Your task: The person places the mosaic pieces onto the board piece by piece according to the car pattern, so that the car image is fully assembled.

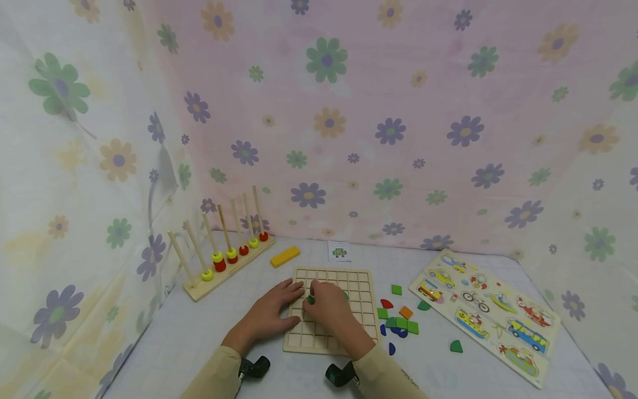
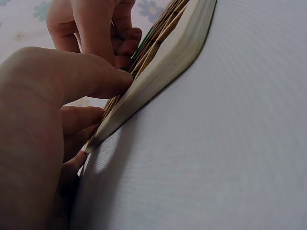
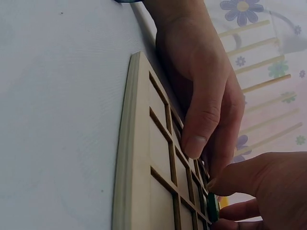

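Observation:
A square wooden grid board (image 1: 297, 346) lies in front of me. My left hand (image 1: 269, 313) rests over its left edge, the thumb touching the grid in the right wrist view. Above the board's left part, my right hand (image 1: 335, 316) pinches a small green piece (image 1: 310, 300) between thumb and fingers, low over the cells. The piece shows as a dark green edge (image 3: 213, 207) in the right wrist view; its full shape is hidden. Another green piece (image 1: 346, 295) sits on the grid, partly covered by the right hand.
Loose green (image 1: 396, 289), red (image 1: 386, 303), orange (image 1: 406, 312) and blue pieces (image 1: 392, 348) lie right of the board. A picture puzzle (image 1: 490, 310) is farther right. Behind stand a small card (image 1: 339, 252), a yellow block (image 1: 285, 256) and a pegged bead rack (image 1: 199, 291).

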Demonstrator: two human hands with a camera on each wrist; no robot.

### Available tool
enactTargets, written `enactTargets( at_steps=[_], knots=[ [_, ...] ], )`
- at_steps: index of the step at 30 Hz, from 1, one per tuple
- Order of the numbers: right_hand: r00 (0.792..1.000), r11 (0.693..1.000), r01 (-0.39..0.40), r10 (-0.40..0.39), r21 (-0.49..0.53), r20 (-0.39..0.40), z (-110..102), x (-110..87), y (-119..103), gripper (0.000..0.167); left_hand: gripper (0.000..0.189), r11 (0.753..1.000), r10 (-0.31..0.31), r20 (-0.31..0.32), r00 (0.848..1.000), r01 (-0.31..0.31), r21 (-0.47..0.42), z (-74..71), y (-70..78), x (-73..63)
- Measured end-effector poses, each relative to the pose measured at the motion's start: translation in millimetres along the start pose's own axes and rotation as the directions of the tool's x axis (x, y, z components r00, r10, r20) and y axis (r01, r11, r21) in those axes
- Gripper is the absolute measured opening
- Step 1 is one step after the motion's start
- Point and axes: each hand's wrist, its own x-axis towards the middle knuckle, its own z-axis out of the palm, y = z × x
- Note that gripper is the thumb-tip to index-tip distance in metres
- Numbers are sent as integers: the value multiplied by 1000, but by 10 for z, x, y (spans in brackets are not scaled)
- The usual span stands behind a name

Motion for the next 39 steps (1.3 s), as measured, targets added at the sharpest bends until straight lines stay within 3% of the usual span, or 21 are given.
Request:
enactTargets(
  at_steps=[16, 29, 39],
  knots=[
    [999, 998, 47, -47, -37, 6, -5, -19, -5, 14, 66, 1000, 2, -5, 1000, -2, 1, 4, -8, -2],
    [999, 997, 37, -36, -64, 29, -24, -9, 28, 13, 66, 1000, 3, -4, 1000, -3, 4, 10, -11, 1],
    [999, 1000, 10, -10, 4, 30, -119, -16, 41, 12, 67, 1000, 13, -2, 1000, -13, 7, 13, -19, 9]
  ],
)
